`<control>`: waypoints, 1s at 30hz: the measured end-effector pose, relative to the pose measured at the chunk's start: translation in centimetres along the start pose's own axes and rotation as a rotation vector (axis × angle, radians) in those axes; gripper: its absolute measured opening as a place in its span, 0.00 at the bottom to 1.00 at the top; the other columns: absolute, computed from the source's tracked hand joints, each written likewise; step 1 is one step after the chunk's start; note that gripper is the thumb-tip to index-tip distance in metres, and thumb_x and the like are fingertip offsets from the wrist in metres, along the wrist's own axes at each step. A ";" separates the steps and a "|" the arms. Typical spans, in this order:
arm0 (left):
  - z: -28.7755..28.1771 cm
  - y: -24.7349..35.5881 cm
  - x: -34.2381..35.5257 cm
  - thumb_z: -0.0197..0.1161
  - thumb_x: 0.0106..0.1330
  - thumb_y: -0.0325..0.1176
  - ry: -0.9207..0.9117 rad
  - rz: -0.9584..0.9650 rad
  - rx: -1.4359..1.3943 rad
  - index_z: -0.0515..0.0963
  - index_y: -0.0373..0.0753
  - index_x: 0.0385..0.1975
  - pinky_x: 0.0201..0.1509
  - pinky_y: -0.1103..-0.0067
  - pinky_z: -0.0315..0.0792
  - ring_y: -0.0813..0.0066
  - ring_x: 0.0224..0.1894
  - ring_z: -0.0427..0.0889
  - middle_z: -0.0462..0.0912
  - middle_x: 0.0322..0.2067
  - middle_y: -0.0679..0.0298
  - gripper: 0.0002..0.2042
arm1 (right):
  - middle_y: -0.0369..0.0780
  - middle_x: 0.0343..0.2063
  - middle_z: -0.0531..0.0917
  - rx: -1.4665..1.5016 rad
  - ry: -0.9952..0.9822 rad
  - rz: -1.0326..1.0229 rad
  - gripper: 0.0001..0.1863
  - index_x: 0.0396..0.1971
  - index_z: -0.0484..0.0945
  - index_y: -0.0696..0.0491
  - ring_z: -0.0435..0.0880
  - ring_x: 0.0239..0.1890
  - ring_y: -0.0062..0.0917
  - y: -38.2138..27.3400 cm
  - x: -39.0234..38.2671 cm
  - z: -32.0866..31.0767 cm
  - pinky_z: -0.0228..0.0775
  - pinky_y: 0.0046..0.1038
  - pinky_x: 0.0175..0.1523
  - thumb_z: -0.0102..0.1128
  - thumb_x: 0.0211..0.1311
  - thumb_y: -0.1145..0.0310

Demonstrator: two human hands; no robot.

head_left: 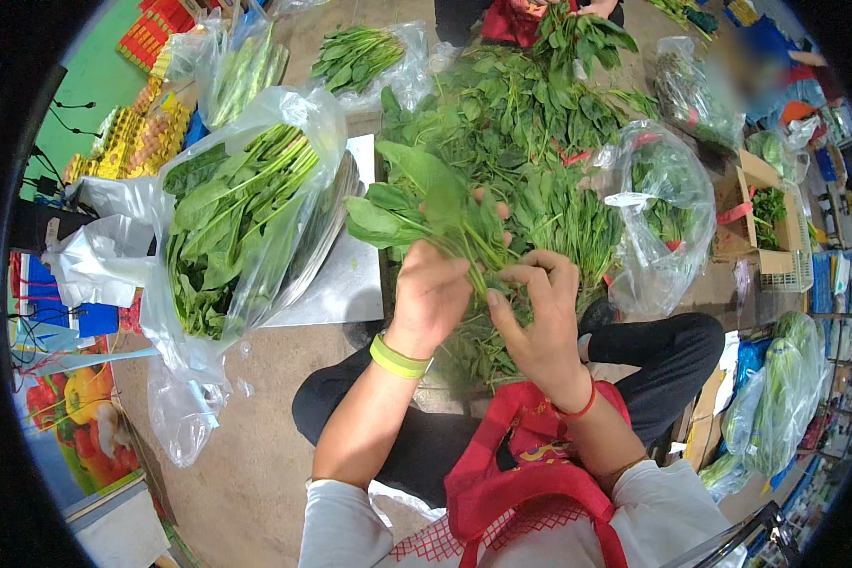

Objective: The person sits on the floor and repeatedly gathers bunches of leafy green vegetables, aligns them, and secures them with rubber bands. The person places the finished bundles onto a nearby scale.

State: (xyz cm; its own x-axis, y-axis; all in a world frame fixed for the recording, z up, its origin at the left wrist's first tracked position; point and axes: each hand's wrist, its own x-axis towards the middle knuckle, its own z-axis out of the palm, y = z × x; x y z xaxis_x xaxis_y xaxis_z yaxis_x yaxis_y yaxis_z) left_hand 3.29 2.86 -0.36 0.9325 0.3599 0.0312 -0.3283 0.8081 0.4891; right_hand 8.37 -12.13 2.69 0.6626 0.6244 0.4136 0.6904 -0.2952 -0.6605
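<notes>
Hands [544,322] at leafy stems [385,218]; L clr bag [328,131] w/ greens [241,189].

No lettering, label, number or sign can be read. Yellow marks on the bright red cloth apron [551,456], just below the grip, are too small to tell as words or pattern; any print on the glossy red-and-yellow pepper picture panel [85,402], well left of the grip, is illegible.
</notes>
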 end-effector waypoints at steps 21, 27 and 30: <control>-0.6 -1.0 -0.4 0.58 0.63 0.14 0.084 0.066 0.119 0.56 0.46 0.71 0.69 0.62 0.69 0.61 0.66 0.71 0.69 0.64 0.60 0.36 | 0.50 0.34 0.77 0.201 -0.054 0.217 0.07 0.39 0.75 0.60 0.79 0.36 0.47 0.6 -0.5 1.0 0.72 0.38 0.41 0.62 0.64 0.77; -1.5 -2.0 0.0 0.50 0.67 0.09 0.271 0.101 -0.045 0.62 0.41 0.65 0.66 0.66 0.72 0.68 0.58 0.74 0.72 0.58 0.59 0.28 | 0.40 0.31 0.73 0.513 0.168 0.390 0.07 0.45 0.69 0.59 0.74 0.33 0.26 2.7 -2.6 3.5 0.70 0.31 0.40 0.53 0.76 0.71; -3.3 -1.6 0.2 0.50 0.67 0.09 0.319 0.171 -0.141 0.63 0.39 0.65 0.67 0.67 0.71 0.68 0.57 0.74 0.71 0.58 0.58 0.27 | 0.39 0.37 0.74 0.782 0.336 0.543 0.10 0.49 0.69 0.59 0.74 0.38 0.22 1.4 -2.0 2.8 0.70 0.27 0.46 0.50 0.77 0.68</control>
State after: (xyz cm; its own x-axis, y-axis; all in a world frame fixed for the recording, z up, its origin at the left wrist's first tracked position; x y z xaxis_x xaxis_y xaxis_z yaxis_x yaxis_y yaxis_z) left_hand 3.52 3.16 -4.01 0.7759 0.6041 -0.1817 -0.5132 0.7720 0.3751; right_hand 7.20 -11.77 -0.82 0.9615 0.2747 0.0106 -0.0330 0.1539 -0.9875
